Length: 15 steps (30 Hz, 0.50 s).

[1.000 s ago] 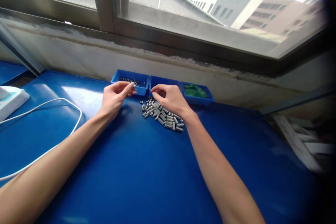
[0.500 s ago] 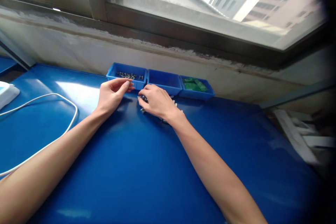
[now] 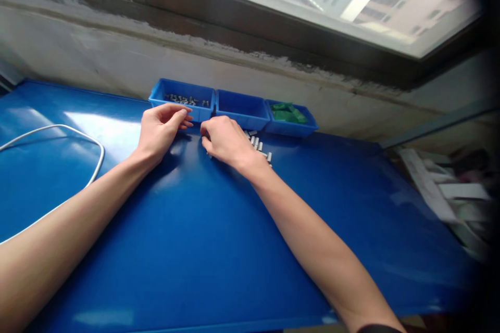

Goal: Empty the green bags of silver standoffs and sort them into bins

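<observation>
My left hand [image 3: 162, 127] is closed, thumb against fingers, in front of the left blue bin [image 3: 201, 113], which holds small metal parts [image 3: 182, 99]. Whatever may be between its fingertips is too small to make out. My right hand [image 3: 224, 138] curls palm down over the table, fingers bent, in front of the middle bin [image 3: 242, 105]. Its fingertips are partly hidden, and a small dark bit shows below them. Several light metal pieces [image 3: 260, 145] lie on the table beside and behind my right hand.
The right blue bin [image 3: 291, 127] holds green bags [image 3: 287, 113]. A white cable [image 3: 102, 153] curves over the blue table [image 3: 219, 250] at the left. Behind the bins stands a wall below a window. White items [image 3: 463, 191] lie at the far right.
The view has shifted, so the bins appear higher and slightly to the left. More light metal pieces show beside my right hand, and the dark part at its fingertips is now mostly hidden.
</observation>
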Each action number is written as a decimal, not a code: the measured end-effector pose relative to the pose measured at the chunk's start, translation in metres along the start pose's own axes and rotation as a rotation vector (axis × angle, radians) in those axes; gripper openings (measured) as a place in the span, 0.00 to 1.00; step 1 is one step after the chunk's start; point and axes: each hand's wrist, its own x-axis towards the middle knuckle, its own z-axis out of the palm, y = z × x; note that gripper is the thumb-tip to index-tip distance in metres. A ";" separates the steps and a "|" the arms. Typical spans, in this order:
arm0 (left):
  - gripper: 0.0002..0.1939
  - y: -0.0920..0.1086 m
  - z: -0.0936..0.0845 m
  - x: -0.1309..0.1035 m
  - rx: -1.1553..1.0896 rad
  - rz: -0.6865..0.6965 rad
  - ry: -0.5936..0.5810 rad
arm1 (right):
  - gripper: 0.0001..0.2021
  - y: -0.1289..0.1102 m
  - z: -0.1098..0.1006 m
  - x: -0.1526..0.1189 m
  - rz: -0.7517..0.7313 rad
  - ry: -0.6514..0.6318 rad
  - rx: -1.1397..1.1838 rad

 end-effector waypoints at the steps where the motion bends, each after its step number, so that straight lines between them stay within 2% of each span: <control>1: 0.09 0.000 0.000 0.000 -0.003 -0.001 -0.001 | 0.08 0.001 0.001 0.001 0.016 0.008 0.022; 4: 0.09 -0.001 0.000 0.001 -0.009 -0.011 -0.019 | 0.08 0.008 0.004 0.002 0.030 0.048 0.139; 7: 0.09 0.000 -0.001 0.002 -0.002 -0.027 -0.055 | 0.07 0.016 0.000 0.003 0.000 0.060 0.396; 11: 0.09 0.002 -0.001 0.000 0.022 -0.023 -0.126 | 0.06 0.026 -0.009 0.000 0.004 -0.075 0.932; 15: 0.11 0.007 -0.001 -0.003 0.056 -0.005 -0.182 | 0.14 0.032 -0.009 -0.003 0.099 -0.153 1.329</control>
